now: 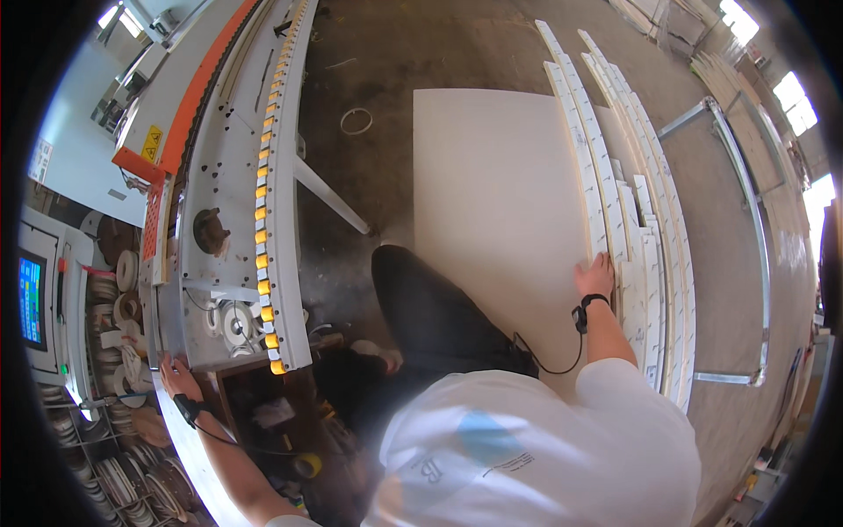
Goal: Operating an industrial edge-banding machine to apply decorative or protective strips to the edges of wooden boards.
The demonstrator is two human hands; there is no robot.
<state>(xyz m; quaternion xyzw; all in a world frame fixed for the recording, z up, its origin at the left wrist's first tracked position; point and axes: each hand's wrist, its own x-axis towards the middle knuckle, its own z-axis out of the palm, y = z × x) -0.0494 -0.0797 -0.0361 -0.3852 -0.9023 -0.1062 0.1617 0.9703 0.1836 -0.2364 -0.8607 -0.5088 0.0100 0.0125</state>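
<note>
In the right-centre of the frame, one right hand (595, 277), fingers against the left side of one stack of long white strips (645, 255); grasping or merely touching, impossible to tell. Strips in the stack: at least four long, several shorter, too tightly packed for a full count. Upper centre, one large white board (492, 184), lying flat, its right edge overlapped by the strips. Lower left, one left hand (180, 378), at the metal edge of one white-and-orange machine (189, 114); state of its grip impossible to tell. On each wrist, one black device with a cable, two in all. Along the machine's right side, one rail with a single row of yellow rollers (263, 262), too many for a sure count. Far left, one lit screen (32, 299); below it, dozens of stacked rolls (114, 474). Lower centre-left, one yellow roll (314, 460). Upper centre-left, one pale ring (356, 133) on the floor. Far right, one metal tube frame (766, 290).
</note>
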